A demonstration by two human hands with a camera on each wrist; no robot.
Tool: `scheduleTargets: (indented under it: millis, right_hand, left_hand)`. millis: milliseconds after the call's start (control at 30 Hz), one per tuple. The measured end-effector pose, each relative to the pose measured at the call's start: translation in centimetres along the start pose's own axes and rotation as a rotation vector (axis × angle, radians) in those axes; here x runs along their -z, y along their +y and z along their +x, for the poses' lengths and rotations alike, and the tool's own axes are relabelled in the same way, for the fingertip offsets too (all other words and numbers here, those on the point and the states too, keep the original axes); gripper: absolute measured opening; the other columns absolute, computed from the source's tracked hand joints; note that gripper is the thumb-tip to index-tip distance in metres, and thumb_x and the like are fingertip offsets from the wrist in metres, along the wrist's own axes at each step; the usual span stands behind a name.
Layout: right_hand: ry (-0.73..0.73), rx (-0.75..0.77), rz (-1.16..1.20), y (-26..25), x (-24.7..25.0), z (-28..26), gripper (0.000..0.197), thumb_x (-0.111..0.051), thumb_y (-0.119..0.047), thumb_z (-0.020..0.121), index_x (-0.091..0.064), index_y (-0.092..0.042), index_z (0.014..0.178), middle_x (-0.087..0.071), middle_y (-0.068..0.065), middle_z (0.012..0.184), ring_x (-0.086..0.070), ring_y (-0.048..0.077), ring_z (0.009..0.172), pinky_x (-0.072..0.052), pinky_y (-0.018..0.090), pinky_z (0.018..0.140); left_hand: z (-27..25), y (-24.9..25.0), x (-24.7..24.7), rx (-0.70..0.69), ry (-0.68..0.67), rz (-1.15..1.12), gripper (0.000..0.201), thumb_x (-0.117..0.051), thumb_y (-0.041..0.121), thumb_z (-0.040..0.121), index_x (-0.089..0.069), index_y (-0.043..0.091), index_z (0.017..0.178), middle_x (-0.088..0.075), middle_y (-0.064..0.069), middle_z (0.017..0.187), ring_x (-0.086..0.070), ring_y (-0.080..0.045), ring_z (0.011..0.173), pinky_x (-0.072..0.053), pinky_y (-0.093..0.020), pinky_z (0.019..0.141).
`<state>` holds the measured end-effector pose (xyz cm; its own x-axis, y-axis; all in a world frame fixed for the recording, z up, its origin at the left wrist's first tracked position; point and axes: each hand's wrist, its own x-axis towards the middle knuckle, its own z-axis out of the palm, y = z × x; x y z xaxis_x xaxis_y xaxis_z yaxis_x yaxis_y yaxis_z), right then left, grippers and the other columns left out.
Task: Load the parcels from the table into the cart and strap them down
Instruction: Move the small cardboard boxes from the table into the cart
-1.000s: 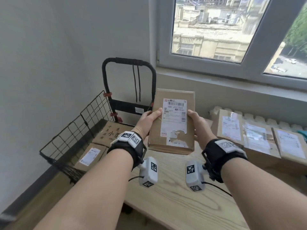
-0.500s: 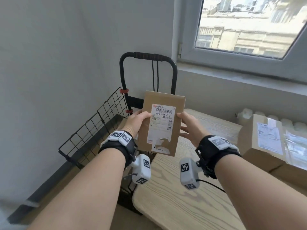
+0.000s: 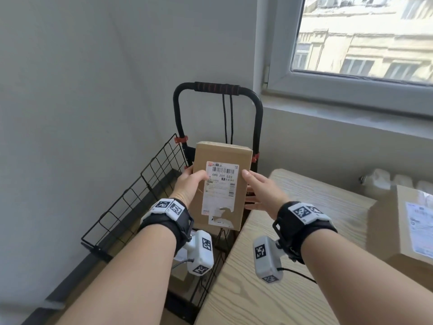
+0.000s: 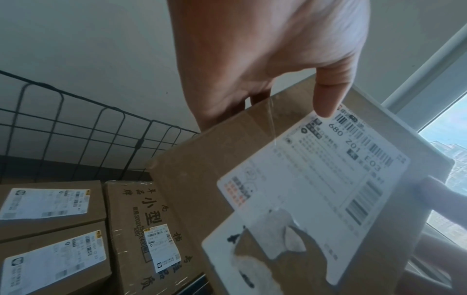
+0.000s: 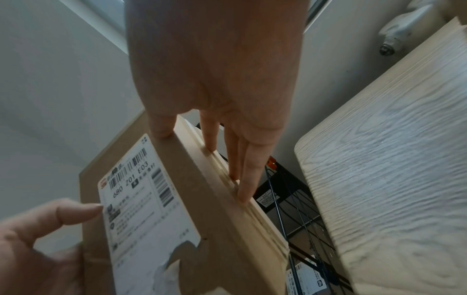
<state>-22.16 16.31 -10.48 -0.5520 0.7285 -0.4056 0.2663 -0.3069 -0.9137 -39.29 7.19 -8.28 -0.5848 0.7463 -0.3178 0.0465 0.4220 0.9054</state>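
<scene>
We hold a flat cardboard parcel (image 3: 222,184) above the wire cart (image 3: 140,191), long axis pointing away from us, our left hand (image 3: 191,186) gripping its left edge while our right hand's (image 3: 262,195) straight fingers (image 5: 248,175) press its right edge.

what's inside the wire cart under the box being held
Three cardboard parcels lie flat in the cart, labels up. The held box and both arms hide the rest of its floor.

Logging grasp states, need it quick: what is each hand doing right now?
Left hand: grips the labelled parcel at its left edge, thumb on the label.
Right hand: open, straight fingers pressed against the parcel's right side.
</scene>
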Motion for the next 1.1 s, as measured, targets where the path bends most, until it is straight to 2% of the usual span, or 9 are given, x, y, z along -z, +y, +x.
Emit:
scheduleTargets:
  millis: [100, 200, 433, 533, 633, 800, 900, 1000, 1100]
  right_hand:
    - [0.041, 0.005, -0.015, -0.4, -0.3, 1.5, 0.054, -0.046, -0.054, 0.095, -0.044, -0.029, 0.143, -0.064, 0.0, 0.125, -0.065, 0.021, 0.105, -0.057, 0.032, 0.075]
    - [0.102, -0.006, -0.014, -0.6, -0.8, 3.2, 0.049, -0.045, -0.054, 0.096, -0.048, -0.03, 0.138, -0.066, -0.001, 0.12, -0.065, 0.022, 0.105, -0.054, 0.042, 0.09]
    - [0.236, -0.106, 0.064, -0.4, -4.4, 7.1, 0.016, -0.044, -0.046, 0.099, -0.057, -0.037, 0.096, -0.069, 0.0, 0.11, -0.064, 0.02, 0.105, -0.053, 0.04, 0.088]
    - [0.287, -0.133, 0.086, -0.4, -6.8, 9.1, 0.017, -0.044, -0.045, 0.1, -0.058, -0.035, 0.1, -0.068, -0.002, 0.109, -0.064, 0.017, 0.101, -0.054, 0.035, 0.079]
    - [0.325, -0.164, 0.098, 0.5, -9.1, 11.0, 0.027, -0.044, -0.046, 0.099, -0.057, -0.03, 0.117, -0.066, -0.005, 0.111, -0.062, 0.016, 0.104, -0.052, 0.042, 0.091]
    - [0.348, -0.291, 0.081, 2.8, -11.6, 13.0, 0.038, -0.043, -0.05, 0.098, -0.055, -0.024, 0.123, -0.065, 0.0, 0.116, -0.062, 0.024, 0.109, -0.05, 0.048, 0.097]
    - [0.364, -0.386, 0.05, 4.5, -12.1, 13.8, 0.05, -0.042, -0.053, 0.097, -0.051, -0.019, 0.132, -0.064, 0.005, 0.121, -0.062, 0.028, 0.109, -0.052, 0.049, 0.095]
    - [0.385, -0.473, 0.048, 6.4, -12.7, 14.2, 0.04, -0.04, -0.049, 0.099, -0.052, -0.016, 0.119, -0.064, 0.006, 0.117, -0.062, 0.028, 0.108, -0.05, 0.05, 0.096]
    - [0.391, -0.54, 0.019, 8.1, -13.4, 14.6, 0.034, -0.039, -0.045, 0.1, -0.051, -0.014, 0.11, -0.063, 0.007, 0.112, -0.061, 0.028, 0.106, -0.05, 0.049, 0.095]
  left_hand:
    - [2.2, 0.0, 0.2, -0.002, -0.029, 0.002, 0.02, -0.06, 0.031, 0.08, -0.065, 0.029, 0.1, -0.07, 0.003, 0.103, -0.06, -0.023, 0.104, -0.042, -0.041, 0.09]
    - [4.5, -0.2, 0.5, 0.011, -0.065, 0.046, 0.036, -0.063, 0.049, 0.067, -0.064, 0.037, 0.101, -0.07, 0.01, 0.102, -0.06, -0.02, 0.105, -0.04, -0.047, 0.099]
    - [11.5, -1.5, 2.2, 0.048, -0.233, -0.001, 0.031, -0.063, 0.033, 0.085, -0.059, 0.031, 0.115, -0.062, 0.006, 0.112, -0.053, -0.017, 0.108, -0.034, -0.041, 0.097]
    - [14.6, -2.6, 3.7, 0.067, -0.293, 0.018, 0.04, -0.064, 0.034, 0.085, -0.058, 0.029, 0.125, -0.062, 0.004, 0.12, -0.05, -0.022, 0.116, -0.034, -0.043, 0.099]
    - [17.4, -4.1, 5.0, 0.104, -0.314, 0.022, 0.041, -0.064, 0.038, 0.086, -0.056, 0.026, 0.125, -0.058, 0.004, 0.121, -0.048, -0.02, 0.115, -0.032, -0.038, 0.098]
    - [19.9, -7.5, 6.0, 0.188, -0.373, 0.078, 0.043, -0.063, 0.039, 0.089, -0.054, 0.02, 0.127, -0.063, 0.005, 0.108, -0.055, -0.01, 0.092, -0.038, -0.026, 0.074]
    - [20.5, -10.1, 6.0, 0.289, -0.436, 0.09, 0.035, -0.064, 0.038, 0.089, -0.05, 0.018, 0.115, -0.062, 0.008, 0.101, -0.056, -0.015, 0.097, -0.04, -0.031, 0.084]
    - [20.9, -12.9, 5.8, 0.361, -0.48, 0.083, 0.032, -0.064, 0.034, 0.09, -0.055, 0.016, 0.114, -0.069, -0.001, 0.104, -0.063, -0.017, 0.092, -0.046, -0.03, 0.071]
    - [20.9, -15.4, 5.6, 0.415, -0.495, 0.105, 0.019, -0.065, 0.031, 0.091, -0.048, 0.026, 0.099, -0.066, 0.002, 0.099, -0.061, -0.014, 0.089, -0.046, -0.032, 0.078]
